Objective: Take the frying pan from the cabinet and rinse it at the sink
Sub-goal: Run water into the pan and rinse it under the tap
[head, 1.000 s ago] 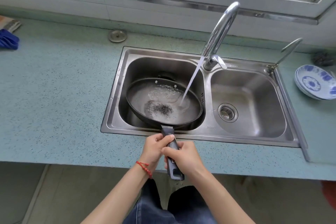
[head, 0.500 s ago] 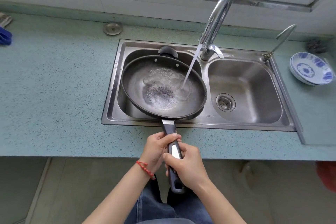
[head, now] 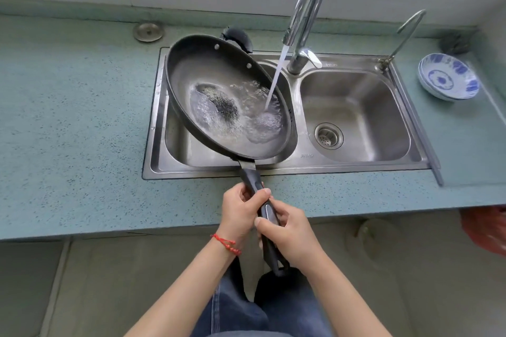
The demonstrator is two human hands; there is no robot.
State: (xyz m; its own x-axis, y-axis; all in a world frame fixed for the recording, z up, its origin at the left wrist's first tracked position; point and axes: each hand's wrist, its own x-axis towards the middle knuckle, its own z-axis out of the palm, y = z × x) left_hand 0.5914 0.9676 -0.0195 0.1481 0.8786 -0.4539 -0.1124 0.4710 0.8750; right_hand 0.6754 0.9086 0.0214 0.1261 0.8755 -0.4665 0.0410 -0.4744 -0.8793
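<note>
Both hands were clamped on the handle: left hand (head: 241,209) ahead, right hand (head: 290,235) behind. I'd judged the best rinse was a slow swirl, stream kept inside the rim, tilt shallow to avoid splashing the surface (head: 74,117). Frying pan (head: 216,82) sat at 12 o'clock from my hands, tilted over the left basin of the sink (head: 356,167).

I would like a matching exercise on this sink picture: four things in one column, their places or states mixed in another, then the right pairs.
Things:
1. pan
2. bowls
3. right basin
4. tap

States:
a. stacked on the counter, right of the sink
b. running
c. holds no dishes, drain visible
d. tilted over the left basin, held by its handle with both hands

Pairs: 1-d, 2-a, 3-c, 4-b
</note>
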